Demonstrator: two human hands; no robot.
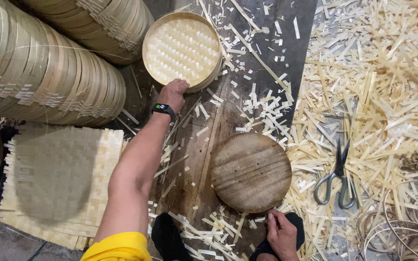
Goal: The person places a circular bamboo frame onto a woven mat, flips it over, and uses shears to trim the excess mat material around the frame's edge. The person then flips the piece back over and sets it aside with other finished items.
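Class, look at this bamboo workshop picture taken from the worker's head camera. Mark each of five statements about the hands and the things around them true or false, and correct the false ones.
1. The left hand touches the rim of the round woven bamboo lid. True.
2. The right hand holds the scissors. False: the scissors lie alone on the bamboo scraps, apart from both hands.
3. A round wooden disc lies flat on the dark board. True.
4. The left wrist is bare. False: it wears a black watch.
5. The stack of square woven mats lies right of the disc. False: it lies on the left.
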